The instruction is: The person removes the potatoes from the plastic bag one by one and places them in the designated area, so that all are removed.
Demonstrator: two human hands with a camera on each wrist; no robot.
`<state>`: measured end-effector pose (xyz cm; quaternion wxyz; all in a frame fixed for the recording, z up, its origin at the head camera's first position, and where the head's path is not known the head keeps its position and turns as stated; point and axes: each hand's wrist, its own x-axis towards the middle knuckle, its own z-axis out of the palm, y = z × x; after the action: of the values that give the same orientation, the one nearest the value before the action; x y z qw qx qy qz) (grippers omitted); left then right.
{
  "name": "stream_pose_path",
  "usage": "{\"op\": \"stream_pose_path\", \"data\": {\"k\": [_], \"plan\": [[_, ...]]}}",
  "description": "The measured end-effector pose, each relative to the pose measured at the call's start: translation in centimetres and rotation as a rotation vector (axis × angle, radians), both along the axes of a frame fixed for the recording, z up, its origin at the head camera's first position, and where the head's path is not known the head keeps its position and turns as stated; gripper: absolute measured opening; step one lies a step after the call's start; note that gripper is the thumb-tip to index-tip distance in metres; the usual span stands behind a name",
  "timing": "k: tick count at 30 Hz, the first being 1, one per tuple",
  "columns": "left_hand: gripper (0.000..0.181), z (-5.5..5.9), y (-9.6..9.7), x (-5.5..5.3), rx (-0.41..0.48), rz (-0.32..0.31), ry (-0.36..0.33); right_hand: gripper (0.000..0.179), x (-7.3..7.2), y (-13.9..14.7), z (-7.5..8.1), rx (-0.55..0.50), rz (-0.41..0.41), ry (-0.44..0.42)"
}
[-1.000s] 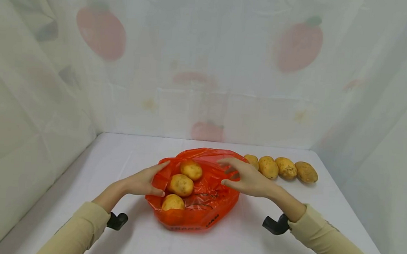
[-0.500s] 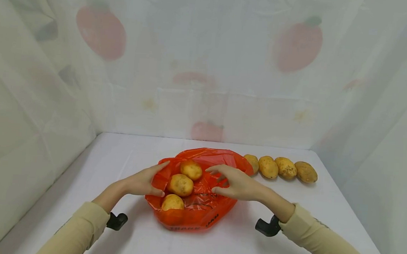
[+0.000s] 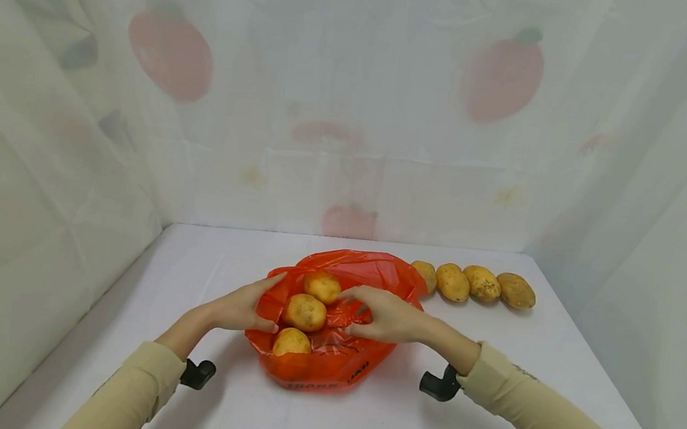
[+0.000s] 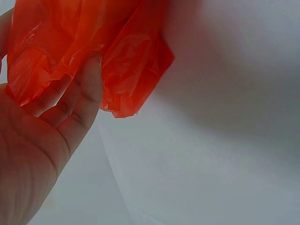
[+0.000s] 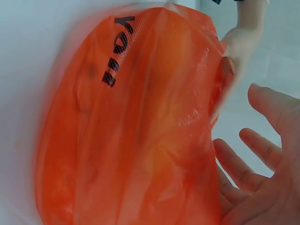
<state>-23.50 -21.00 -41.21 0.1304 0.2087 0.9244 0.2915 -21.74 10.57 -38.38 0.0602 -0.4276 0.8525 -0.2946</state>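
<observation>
An orange-red plastic bag (image 3: 333, 366) with black lettering sits mouth up on the white table. Three potatoes (image 3: 305, 313) show inside it, along its left side. At the bag's left rim my left hand (image 3: 238, 307) holds the plastic, with thumb and forefinger spread along the edge; the left wrist view has plastic bunched against the fingers (image 4: 84, 96). Over the right part of the mouth is my right hand (image 3: 387, 316), fingers bent loosely and apart, nothing between them. Its fingertips come close to the farthest potato in the bag. In the right wrist view the bag's side hides part of this hand.
Several potatoes (image 3: 483, 284) lie in a row on the table (image 3: 461, 415) at the back right, the leftmost partly behind the bag's rim. White curtains (image 3: 345, 195) with faded fruit prints enclose the back and both sides.
My right hand has moved left and slightly nearer me, from the bag's right rim to over its mouth. My left hand and the potatoes have stayed in place.
</observation>
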Motion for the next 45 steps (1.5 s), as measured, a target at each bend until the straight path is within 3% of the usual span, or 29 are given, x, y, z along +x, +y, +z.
{"op": "stream_pose_path", "data": {"k": [11, 24, 33, 40, 45], "plan": [[0.095, 0.0, 0.0, -0.1, 0.003, -0.002, 0.007, 0.048, -0.2, -1.7, -1.6, 0.059, 0.034, -0.024], [0.094, 0.1, 0.0, -0.1, 0.004, 0.000, 0.002, 0.049, -0.1, -3.6, -2.9, 0.050, 0.060, -0.109], [0.094, 0.2, 0.0, 0.0, 0.003, 0.005, -0.007, 0.051, 0.2, -4.6, -3.1, 0.109, 0.082, -0.051], [0.093, 0.1, 0.0, 0.1, 0.008, 0.010, -0.007, 0.050, 0.5, -5.8, -3.4, 0.119, 0.143, -0.022], [0.093, 0.1, 0.1, 0.1, 0.007, 0.007, -0.003, 0.050, 0.8, -6.2, -3.8, 0.158, 0.114, -0.021]]}}
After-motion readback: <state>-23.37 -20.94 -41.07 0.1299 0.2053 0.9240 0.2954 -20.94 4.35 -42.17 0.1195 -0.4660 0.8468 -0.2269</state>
